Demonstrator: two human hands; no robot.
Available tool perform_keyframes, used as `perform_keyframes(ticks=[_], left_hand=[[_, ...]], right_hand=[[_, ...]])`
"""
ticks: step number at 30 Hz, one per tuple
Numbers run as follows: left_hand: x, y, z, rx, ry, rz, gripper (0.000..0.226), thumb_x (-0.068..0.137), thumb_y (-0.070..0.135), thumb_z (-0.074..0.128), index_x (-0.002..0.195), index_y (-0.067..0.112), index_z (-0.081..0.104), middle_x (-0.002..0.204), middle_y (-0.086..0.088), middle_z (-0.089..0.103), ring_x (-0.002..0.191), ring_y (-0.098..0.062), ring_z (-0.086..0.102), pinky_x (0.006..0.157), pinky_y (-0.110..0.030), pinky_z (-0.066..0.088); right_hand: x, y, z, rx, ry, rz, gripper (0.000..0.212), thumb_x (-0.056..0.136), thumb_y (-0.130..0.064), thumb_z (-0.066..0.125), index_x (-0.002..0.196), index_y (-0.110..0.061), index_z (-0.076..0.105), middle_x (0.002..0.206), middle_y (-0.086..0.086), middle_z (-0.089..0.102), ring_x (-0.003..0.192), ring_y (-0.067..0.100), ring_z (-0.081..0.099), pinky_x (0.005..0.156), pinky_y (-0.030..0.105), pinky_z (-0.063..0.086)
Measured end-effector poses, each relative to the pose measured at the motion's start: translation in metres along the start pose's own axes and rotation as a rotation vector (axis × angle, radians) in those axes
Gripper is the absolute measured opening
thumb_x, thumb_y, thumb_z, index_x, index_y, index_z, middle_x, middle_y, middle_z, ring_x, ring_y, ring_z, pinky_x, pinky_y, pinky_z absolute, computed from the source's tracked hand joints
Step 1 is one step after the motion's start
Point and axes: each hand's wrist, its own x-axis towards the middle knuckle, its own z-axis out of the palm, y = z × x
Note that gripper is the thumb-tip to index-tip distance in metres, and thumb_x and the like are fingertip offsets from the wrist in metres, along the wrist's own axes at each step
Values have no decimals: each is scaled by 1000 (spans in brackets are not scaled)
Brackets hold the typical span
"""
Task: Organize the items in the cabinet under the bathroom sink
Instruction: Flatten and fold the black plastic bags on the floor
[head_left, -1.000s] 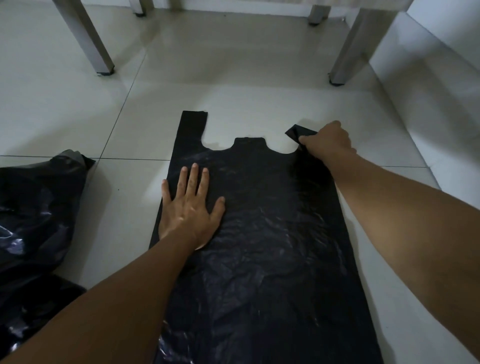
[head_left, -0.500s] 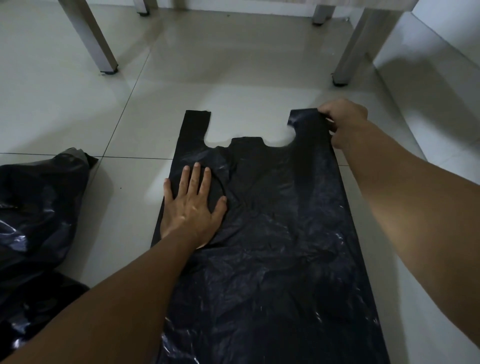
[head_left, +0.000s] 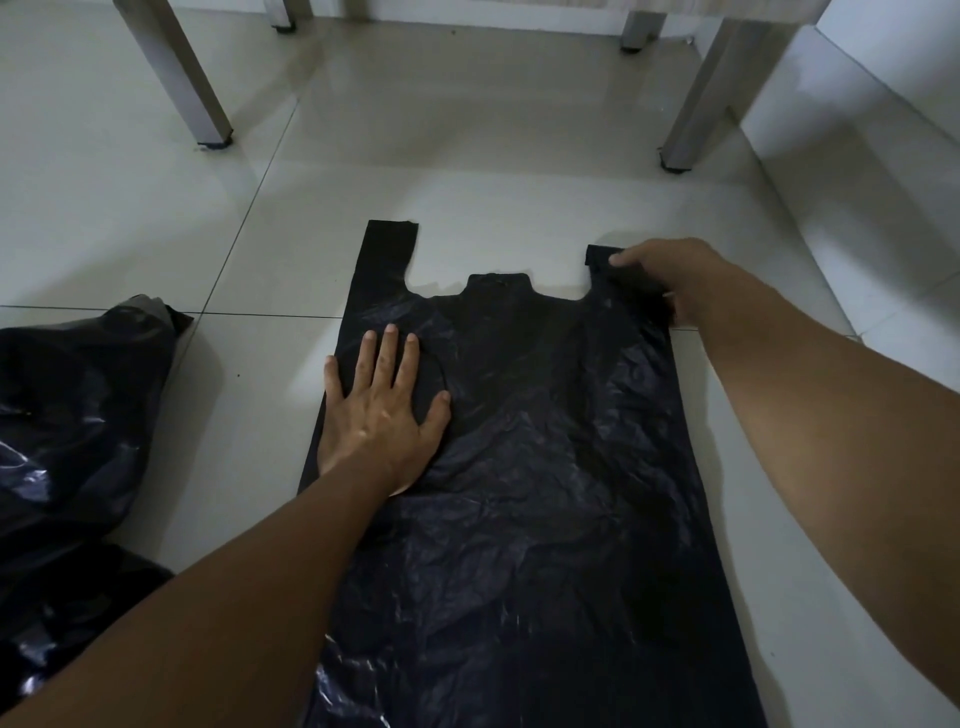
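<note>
A black plastic bag (head_left: 545, 467) lies flat on the pale tiled floor, with its two handles pointing away from me. My left hand (head_left: 379, 415) presses flat on the bag's left side, fingers straight and spread. My right hand (head_left: 670, 275) rests on the bag's right handle, the index finger stretched along the handle's top edge and the thumb lower down at the bag's right edge. The left handle (head_left: 389, 249) lies straight and untouched.
A crumpled heap of black plastic bags (head_left: 78, 426) sits on the floor at the left. Grey furniture legs stand beyond the bag, one at the left (head_left: 182, 78) and one at the right (head_left: 711, 93). A white wall (head_left: 893, 130) runs along the right.
My right hand unfolded the right handle, pulled it out straight, then brought it down onto the floor closer to me. My left hand stayed pressed on the bag.
</note>
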Motion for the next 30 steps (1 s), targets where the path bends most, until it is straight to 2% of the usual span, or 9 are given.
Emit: perform_keyframes(ticks=[3, 6, 9, 11, 15, 19, 23, 27, 30], left_hand=[[0, 1, 0, -2, -2, -4, 78, 89, 65, -3, 153, 23, -15, 161, 0, -21, 148, -18, -19, 119, -51, -8], [0, 1, 0, -5, -3, -5, 78, 88, 65, -4, 153, 24, -15, 160, 0, -21, 148, -18, -19, 119, -51, -7], [0, 1, -1, 4, -6, -6, 78, 88, 65, -3, 153, 24, -15, 160, 0, -21, 148, -18, -19, 119, -51, -6], [0, 1, -1, 1, -4, -5, 77, 89, 65, -3, 153, 24, -14, 161, 0, -21, 148, -18, -19, 119, -51, -6], [0, 1, -1, 2, -9, -4, 78, 89, 65, -3, 153, 23, -14, 160, 0, -21, 148, -19, -19, 119, -51, -6], [0, 1, -1, 4, -3, -3, 77, 90, 64, -1, 154, 23, -14, 161, 0, -21, 148, -18, -20, 119, -51, -5], [0, 1, -1, 4, -8, -6, 77, 90, 64, -1, 153, 23, -15, 160, 0, -22, 148, -18, -20, 119, -51, -6], [0, 1, 0, 11, -7, -7, 76, 90, 64, 0, 154, 23, -13, 161, 1, -19, 148, -18, -18, 119, -51, -4], [1, 0, 0, 9, -13, -8, 77, 90, 64, 0, 154, 23, -14, 161, 0, -19, 148, -18, -18, 119, -51, -4]], right_hand=[[3, -6, 4, 139, 28, -97, 41, 74, 0, 77, 112, -3, 63, 114, 17, 63, 102, 32, 64, 90, 46, 56], [11, -4, 3, 357, 5, -178, 57, 70, 16, 59, 115, -19, 61, 119, 15, 59, 106, 32, 61, 88, 46, 57], [17, 2, 1, 492, 43, -214, 63, 74, 17, 53, 124, -21, 56, 120, 12, 60, 101, 22, 61, 82, 36, 58], [19, 8, 0, 551, 72, -202, 59, 82, 3, 67, 134, -18, 49, 109, 9, 67, 79, 13, 61, 69, 28, 57], [28, 18, -4, 562, 132, -129, 46, 81, 5, 56, 118, -19, 44, 104, 0, 75, 73, 12, 59, 59, 25, 46], [13, 19, 2, 168, 288, -249, 71, 84, -2, 56, 149, -11, 28, 121, -1, 45, 104, 18, 50, 84, 29, 44], [-35, 61, 32, -501, 232, -699, 52, 92, -15, 50, 143, -10, 42, 143, 12, 48, 132, 32, 44, 108, 40, 36], [-47, 109, 53, -1092, 48, -636, 74, 97, -66, 17, 158, -27, 3, 166, 2, -4, 152, 28, -5, 120, 52, -2], [-35, 110, 39, -1123, 75, -607, 75, 92, -74, 7, 156, -37, -4, 165, -2, -11, 151, 25, -13, 119, 57, -6]])
